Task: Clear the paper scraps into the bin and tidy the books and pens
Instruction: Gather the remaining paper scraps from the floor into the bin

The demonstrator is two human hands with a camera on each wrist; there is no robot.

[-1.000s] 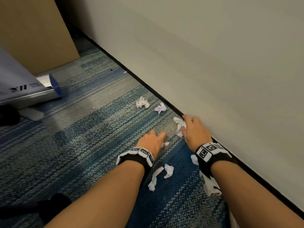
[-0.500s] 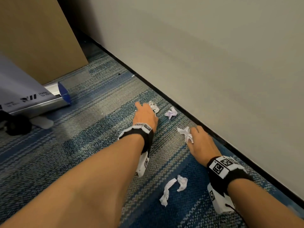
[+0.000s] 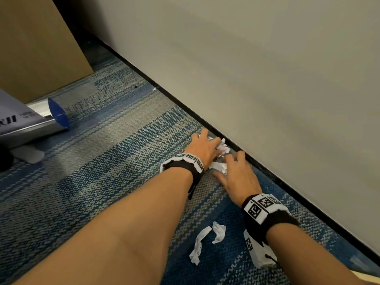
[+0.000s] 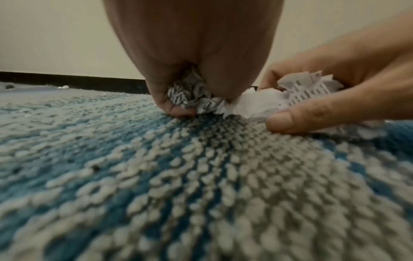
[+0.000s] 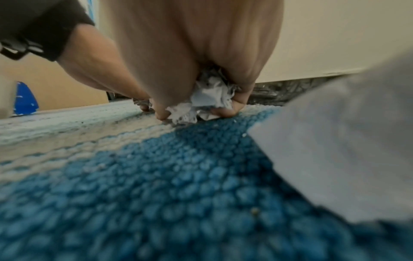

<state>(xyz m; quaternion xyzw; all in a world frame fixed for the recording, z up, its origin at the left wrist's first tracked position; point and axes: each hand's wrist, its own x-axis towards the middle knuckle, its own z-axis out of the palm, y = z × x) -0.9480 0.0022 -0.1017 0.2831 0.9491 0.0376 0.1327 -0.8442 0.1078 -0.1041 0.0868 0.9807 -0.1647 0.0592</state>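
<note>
Gathering scraps: left hand (image 3: 202,148) fingers curled round printed crumpled scrap (image 4: 192,96); right hand (image 3: 238,175) pinching white scraps (image 5: 208,101), both on carpet (image 3: 102,182) beside skirting. Two loose scraps (image 3: 207,241) lie nearer. Bin, books, pens unseen; task early.

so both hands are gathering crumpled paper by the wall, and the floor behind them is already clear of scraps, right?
Not quite. Both the left hand and right hand do grip crumpled paper by the wall, but the head view shows two scraps on the carpet behind them, between the forearms.
</note>
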